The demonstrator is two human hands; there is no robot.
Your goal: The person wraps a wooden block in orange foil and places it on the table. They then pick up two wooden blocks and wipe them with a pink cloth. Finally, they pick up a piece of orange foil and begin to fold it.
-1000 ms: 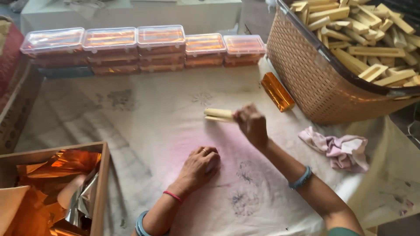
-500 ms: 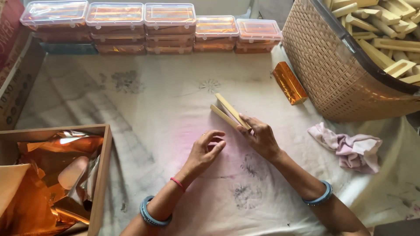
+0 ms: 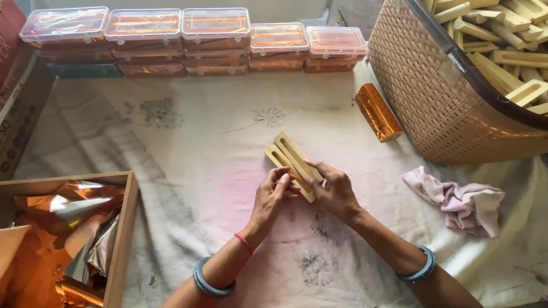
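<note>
White cloth [image 3: 188, 154], stained and printed with faint flowers, covers the work surface. Beyond the hands runs a row of clear lidded boxes [image 3: 194, 40] holding copper-coloured pieces. Up to the right, a woven basket [image 3: 434, 97] is heaped with pale wooden blocks. Left of the left hand [image 3: 274, 197], a wooden tray [image 3: 123, 228] holds crumpled copper foil. Both it and the right hand [image 3: 337, 191] grip two slotted wooden blocks [image 3: 291, 159] (held side by side). A foil-wrapped bar [image 3: 378, 112] and pink rag [image 3: 456, 199] lie rightward.
</note>
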